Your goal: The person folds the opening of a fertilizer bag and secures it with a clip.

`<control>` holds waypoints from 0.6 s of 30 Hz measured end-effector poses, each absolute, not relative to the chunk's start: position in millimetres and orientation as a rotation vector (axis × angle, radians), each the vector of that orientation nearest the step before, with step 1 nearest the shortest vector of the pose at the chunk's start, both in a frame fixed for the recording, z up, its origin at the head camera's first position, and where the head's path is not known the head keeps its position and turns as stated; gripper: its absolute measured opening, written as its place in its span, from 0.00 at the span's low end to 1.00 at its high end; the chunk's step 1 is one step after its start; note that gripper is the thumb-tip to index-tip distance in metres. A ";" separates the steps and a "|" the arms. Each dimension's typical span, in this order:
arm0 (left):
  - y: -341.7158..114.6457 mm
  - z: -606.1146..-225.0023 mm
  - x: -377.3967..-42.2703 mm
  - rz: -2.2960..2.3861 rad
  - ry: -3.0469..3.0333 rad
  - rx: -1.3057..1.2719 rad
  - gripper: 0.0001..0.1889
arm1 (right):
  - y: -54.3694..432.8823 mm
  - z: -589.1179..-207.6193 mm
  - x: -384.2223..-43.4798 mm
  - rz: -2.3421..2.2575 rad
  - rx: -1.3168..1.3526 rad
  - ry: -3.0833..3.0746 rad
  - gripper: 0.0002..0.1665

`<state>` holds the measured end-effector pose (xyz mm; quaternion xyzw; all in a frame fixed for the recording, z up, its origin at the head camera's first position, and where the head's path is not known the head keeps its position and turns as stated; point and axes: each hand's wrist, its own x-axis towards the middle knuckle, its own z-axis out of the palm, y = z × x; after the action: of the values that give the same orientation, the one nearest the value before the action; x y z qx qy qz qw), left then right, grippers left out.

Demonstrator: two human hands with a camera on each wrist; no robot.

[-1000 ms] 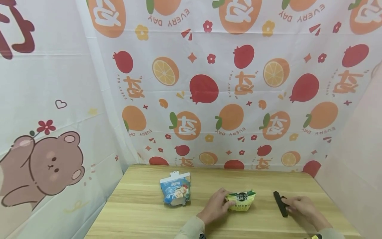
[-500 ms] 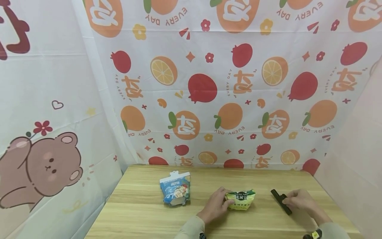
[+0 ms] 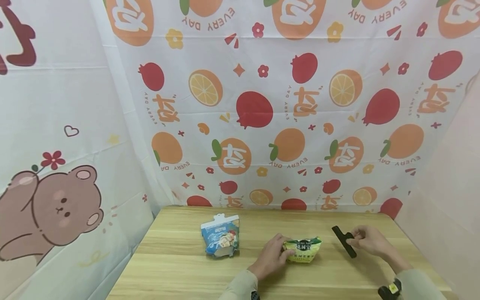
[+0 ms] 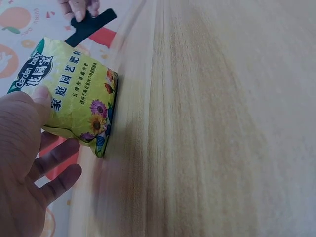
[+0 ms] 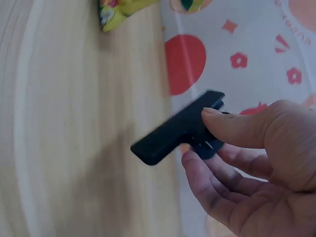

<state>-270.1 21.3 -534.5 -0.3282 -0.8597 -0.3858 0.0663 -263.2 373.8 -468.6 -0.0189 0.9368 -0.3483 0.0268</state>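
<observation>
A yellow-green packet [image 3: 304, 251] labelled "Garden baby" stands on the wooden table in the head view. My left hand [image 3: 271, 257] pinches its left side, and in the left wrist view the thumb lies over the packet's front [image 4: 74, 94] while the other fingers spread behind and below. My right hand [image 3: 371, 241] holds a black bag clip [image 3: 343, 241] by its handle, raised above the table to the right of the packet. In the right wrist view thumb and fingers pinch the clip's [image 5: 177, 128] handle, its long bar slanting out to the left.
A blue packet [image 3: 221, 239] with a white clip [image 3: 219, 221] across its top stands on the table's left part. The wooden table [image 3: 180, 266] meets a fruit-print cloth [image 3: 258, 137] at the back. Pale cloths hang at both sides.
My right hand has lifted the black clip off the table and moved it up and left, nearer the yellow-green packet. The left hand and both packets have stayed in place.
</observation>
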 end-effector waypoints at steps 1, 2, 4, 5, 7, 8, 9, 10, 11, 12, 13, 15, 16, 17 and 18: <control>21.3 -534.6 -270.2 -1.160 -2.590 -0.991 0.21 | 371.4 -465.4 -264.1 -1.076 -0.097 2.885 0.21; 21.2 -534.7 -270.4 -1.159 -2.590 -0.992 0.21 | 368.4 -462.2 -265.0 -1.081 -0.117 2.878 0.21; 21.1 -535.3 -270.7 -1.171 -2.595 -0.988 0.21 | 362.0 -455.6 -266.5 -1.085 -0.165 2.874 0.20; 21.1 -535.4 -270.7 -1.182 -2.602 -0.985 0.21 | 358.7 -451.9 -267.1 -1.084 -0.193 2.872 0.18; 20.8 -536.1 -271.0 -1.187 -2.604 -0.988 0.21 | 351.7 -443.9 -267.4 -1.080 -0.215 2.878 0.15; 20.7 -536.2 -270.9 -1.191 -2.608 -0.988 0.20 | 348.4 -439.6 -267.4 -1.078 -0.227 2.886 0.13; 20.6 -536.3 -270.9 -1.194 -2.611 -0.987 0.20 | 345.2 -435.5 -267.7 -1.075 -0.238 2.890 0.12; 20.5 -536.4 -270.9 -1.195 -2.614 -0.986 0.20 | 342.0 -431.5 -268.0 -1.072 -0.253 2.896 0.12; 20.5 -536.5 -271.0 -1.199 -2.615 -0.987 0.20 | 339.1 -427.9 -268.5 -1.060 -0.263 2.908 0.12; 20.4 -536.5 -271.2 -1.203 -2.616 -0.990 0.20 | 336.3 -424.4 -269.3 -1.050 -0.273 2.918 0.12; 20.5 -536.3 -271.3 -1.204 -2.617 -0.987 0.20 | 333.5 -420.9 -270.3 -1.037 -0.287 2.926 0.12; 20.7 -536.3 -271.7 -1.205 -2.618 -0.981 0.20 | 329.0 -414.3 -272.7 -1.021 -0.351 2.946 0.13; 21.1 -536.5 -271.9 -1.207 -2.619 -0.981 0.20 | 326.6 -411.3 -274.1 -1.013 -0.393 2.956 0.13; 21.3 -536.4 -272.0 -1.209 -2.618 -0.980 0.20 | 324.2 -408.2 -275.3 -1.005 -0.437 2.962 0.13; 21.6 -536.8 -272.1 -1.205 -2.616 -0.979 0.20 | 321.4 -404.9 -275.9 -0.995 -0.479 2.969 0.14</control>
<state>-272.1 21.6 -536.8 -0.3213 -0.8589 -0.3957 0.0498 -275.9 321.4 -404.9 -0.1511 0.9372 -0.3140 -0.0132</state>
